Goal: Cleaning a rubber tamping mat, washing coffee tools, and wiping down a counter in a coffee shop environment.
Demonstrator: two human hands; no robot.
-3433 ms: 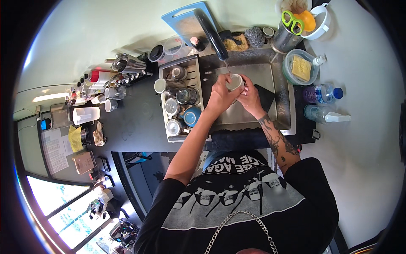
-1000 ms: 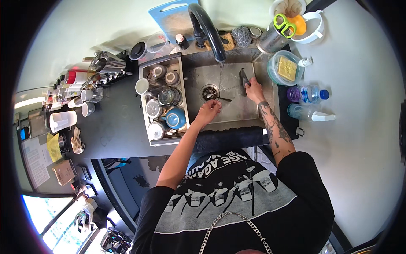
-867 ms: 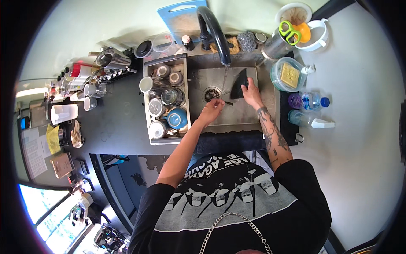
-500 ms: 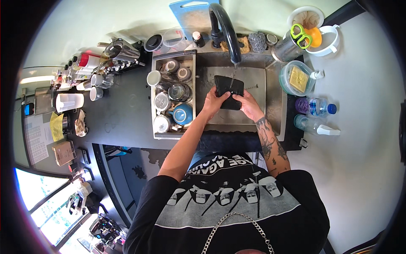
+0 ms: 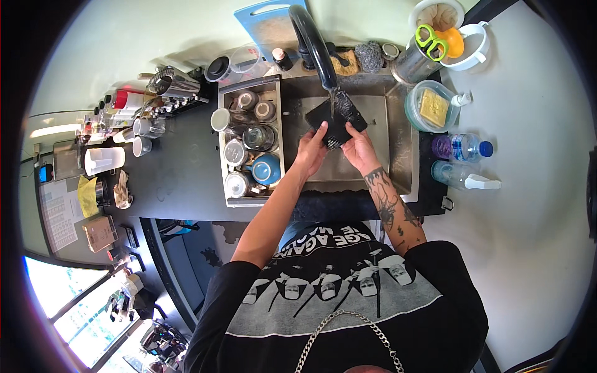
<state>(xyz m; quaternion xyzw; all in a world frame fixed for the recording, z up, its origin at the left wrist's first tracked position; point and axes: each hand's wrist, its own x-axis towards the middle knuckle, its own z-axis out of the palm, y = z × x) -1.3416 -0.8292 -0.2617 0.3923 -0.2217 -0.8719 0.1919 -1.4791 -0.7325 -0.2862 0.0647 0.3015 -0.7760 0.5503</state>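
A flat black rectangular piece (image 5: 329,120), whose exact kind I cannot make out, is held over the steel sink (image 5: 395,149). My left hand (image 5: 312,150) grips its near left edge, thumb on top and fingers partly underneath. On its near right side my right hand (image 5: 359,149) holds it the same way. From the black faucet (image 5: 318,51) water runs onto the piece, and its right part shines wet. The piece lies at a slant, one corner pointing towards me.
Left of the sink, a rack (image 5: 278,133) holds several jars and cups, among them a blue cup (image 5: 266,169). Behind stand a sponge (image 5: 345,63) and a grey scouring pad (image 5: 369,57). To the right are a tub with a yellow sponge (image 5: 433,108), a bottle (image 5: 466,148) and a spray bottle (image 5: 463,176).
Both hands have turned the black piece from nearly straight to a slant, and my right hand has shifted slightly nearer me. Water now falls closer to its middle. The whole view has shifted a little.
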